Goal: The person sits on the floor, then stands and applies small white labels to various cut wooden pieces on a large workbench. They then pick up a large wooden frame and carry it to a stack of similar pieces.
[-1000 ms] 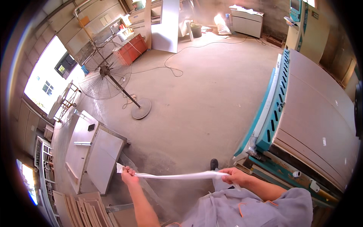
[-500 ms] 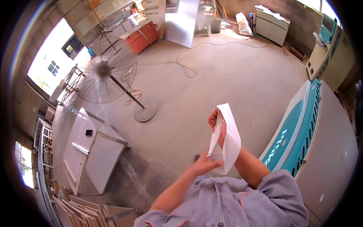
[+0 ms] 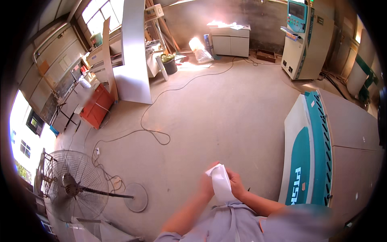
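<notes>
1. Closest in is the wearer's own grey jacket (image 3: 231, 222): soft, wrinkly cloth with a bit of orange trim.
2. Right in front of it, the hands are together with the white strip (image 3: 221, 183) between them. The right hand (image 3: 236, 183) looks closed on its right edge. The left hand (image 3: 206, 186) is right against the other side but motion-blurred, so I can't tell if those fingers are really gripping.
3. What's changed: a second ago the strip was pulled out long between spread hands, then it hung in a loose loop. Now it's a short, folded bundle, so I'd say there's way less slack to manage. View's tipped up too.
4. Material-wise, the strip is smooth, thin and pale, with a crisp fold at the top. Paper or film? Can't tell.
5. Off to the right sits a long teal-and-cream machine (image 3: 298, 161), row of dark slots along its edge, broad flat top.
6. Left side: a fan (image 3: 70, 185) with a round wire cage, skinny pole and disc base.
7. Further out, a thin dark cable (image 3: 168, 139) loops over the dusty-looking floor (image 3: 209, 113).
8. Way back: glossy white panel (image 3: 133, 64), boxy red cabinet (image 3: 98, 105), cream control cabinet (image 3: 304, 52).
</notes>
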